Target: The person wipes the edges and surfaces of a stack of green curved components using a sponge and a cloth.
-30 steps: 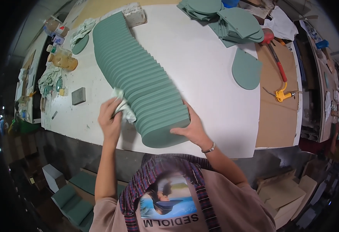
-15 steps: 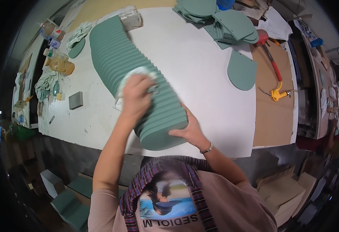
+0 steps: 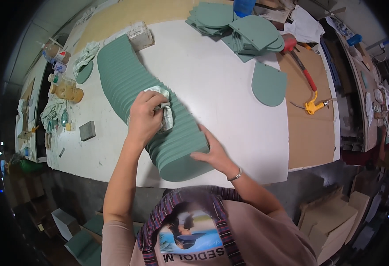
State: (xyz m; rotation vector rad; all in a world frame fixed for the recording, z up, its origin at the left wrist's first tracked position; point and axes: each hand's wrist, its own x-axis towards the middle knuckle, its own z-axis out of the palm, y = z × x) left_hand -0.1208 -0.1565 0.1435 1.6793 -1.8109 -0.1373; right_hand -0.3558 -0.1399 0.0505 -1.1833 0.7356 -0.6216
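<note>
A long slanted row of green, round-ended flat panels [image 3: 120, 71] lies across the white table, packed face to face with their edges up. My left hand [image 3: 144, 116] is closed on a crumpled pale cloth [image 3: 167, 119] and presses it to the panel edges near the middle of the row. At the near end, my right hand [image 3: 215, 154] grips the row, its thumb on the front panel's face and its fingers along the right side, partly hidden. A worn white block [image 3: 140, 37] stands against the row's far end.
Stacked green panels [image 3: 257, 32] sit at the far right, with a single panel [image 3: 269, 85] nearer. A red-handled hammer [image 3: 307, 73] and a yellow air gun [image 3: 314, 106] lie on brown board. Bottles [image 3: 66, 90], rags [image 3: 54, 108] and a grey block [image 3: 87, 131] are on the left.
My left hand has wiped the cloth slightly along the panel edges, and more of the cloth now shows to its right. My right hand keeps its hold on the near end.
</note>
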